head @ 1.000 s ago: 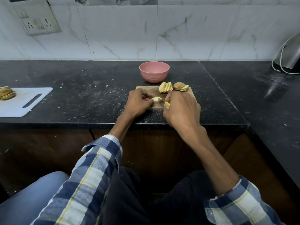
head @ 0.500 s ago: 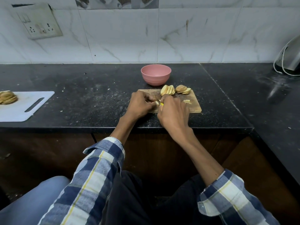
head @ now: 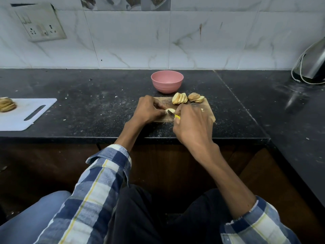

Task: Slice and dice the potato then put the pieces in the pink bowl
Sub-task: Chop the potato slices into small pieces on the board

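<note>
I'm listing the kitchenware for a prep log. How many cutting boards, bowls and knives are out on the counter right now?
Cutting boards: 2, a wooden board under the hands and a white board at far left
Bowls: 1, the pink bowl
Knives: 1, the yellow-handled knife gripped by the right hand
Total: 4

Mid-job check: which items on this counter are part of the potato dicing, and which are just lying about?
In use:
- left hand holding a potato piece
- right hand gripping the yellow-handled knife
- wooden board
- two fans of potato slices
- pink bowl

Lying about:
- white cutting board with stacked slices
- corded appliance
- wall socket
</note>
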